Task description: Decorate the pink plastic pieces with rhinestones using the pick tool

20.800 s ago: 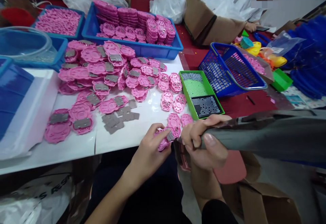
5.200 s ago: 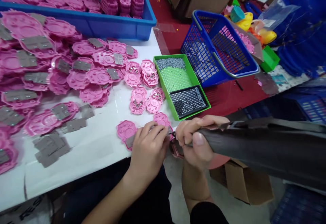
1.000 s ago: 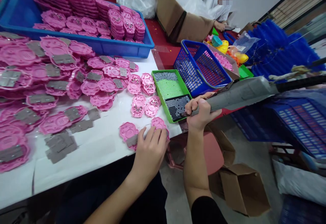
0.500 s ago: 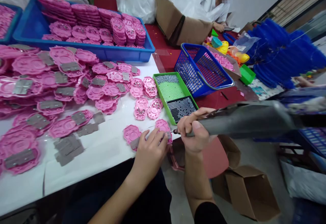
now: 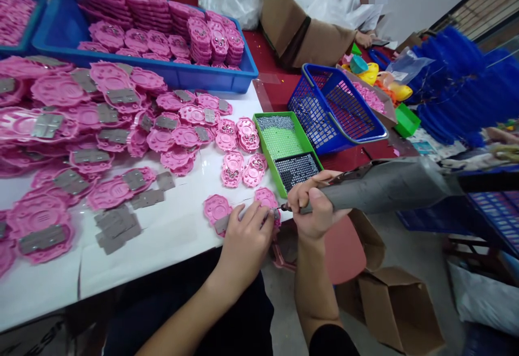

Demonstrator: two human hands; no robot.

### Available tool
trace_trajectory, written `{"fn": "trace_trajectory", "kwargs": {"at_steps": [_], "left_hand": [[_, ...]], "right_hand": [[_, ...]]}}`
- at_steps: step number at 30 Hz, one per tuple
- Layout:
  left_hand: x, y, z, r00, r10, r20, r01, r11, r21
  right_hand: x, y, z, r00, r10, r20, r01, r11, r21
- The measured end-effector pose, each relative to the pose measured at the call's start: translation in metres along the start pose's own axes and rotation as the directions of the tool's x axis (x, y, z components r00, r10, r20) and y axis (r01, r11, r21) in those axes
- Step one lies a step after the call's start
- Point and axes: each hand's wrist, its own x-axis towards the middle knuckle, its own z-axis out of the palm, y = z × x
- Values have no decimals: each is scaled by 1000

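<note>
My right hand [image 5: 313,210] is wrapped around a grey power screwdriver [image 5: 377,186], held nearly level. Its thin bit points left and meets the right edge of a pink plastic casing [image 5: 265,197] with a grey metal plate on it. My left hand [image 5: 248,234] presses its bent fingers on that casing at the table edge, hiding much of it. Just left of these fingers lies another pink casing [image 5: 217,208] with a metal plate, partly covered. Beyond them is a green tray [image 5: 279,142] of small screws, with a black screw rack [image 5: 298,169] in its near end.
Piled pink casings [image 5: 109,115] and loose grey metal plates [image 5: 117,230] cover the left side. A blue bin [image 5: 162,75] of stacked casings stands behind. A blue basket [image 5: 336,113] is beyond the tray. Another person's hand [image 5: 364,39] shows at the back.
The whole view has shifted slightly, so the table things appear farther right. Both hands keep their hold, and the screwdriver bit stays at the casing's edge.
</note>
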Motion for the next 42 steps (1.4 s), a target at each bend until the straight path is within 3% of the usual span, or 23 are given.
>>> {"fn": "trace_trajectory", "kwargs": {"at_steps": [7, 10, 14, 16, 20, 22, 26, 29, 32, 35, 42], "left_hand": [[-1, -1, 1, 1000, -4, -13, 4, 1000, -9], [-1, 0, 1, 1000, -1, -10, 1, 1000, -3], [0, 1, 2, 1000, -2, -18, 2, 1000, 3], [0, 1, 3, 1000, 1, -29, -1, 1000, 19], [0, 1, 5, 999, 7, -38, -6, 999, 48], [0, 2, 6, 1000, 7, -26, -5, 998, 59], [-1, 3, 6, 1000, -7, -6, 7, 998, 64], [-1, 3, 6, 1000, -18, -8, 18, 998, 52], [-2, 4, 6, 1000, -24, 9, 24, 998, 51], [-2, 5, 5, 999, -22, 23, 21, 998, 64], [-2, 6, 7, 1000, -17, -8, 18, 996, 88]], "right_hand": [[-1, 0, 2, 998, -6, -70, 5, 1000, -9], [-1, 0, 4, 999, 6, -39, -6, 1000, 2], [-1, 2, 4, 998, 41, 53, -43, 998, 43], [2, 4, 2, 985, 82, 153, -94, 993, 77], [14, 10, -9, 884, 167, 437, -251, 958, 141], [20, 13, -15, 858, 159, 489, -275, 945, 177], [20, 14, -21, 858, 69, 509, -219, 945, 241], [11, 12, -16, 912, 1, 411, -114, 961, 251], [1, 9, -7, 994, 5, 108, -22, 988, 154], [-4, 8, 0, 995, 13, -94, -8, 998, 58], [-5, 9, 2, 999, -3, -34, 4, 1000, 12]]}}
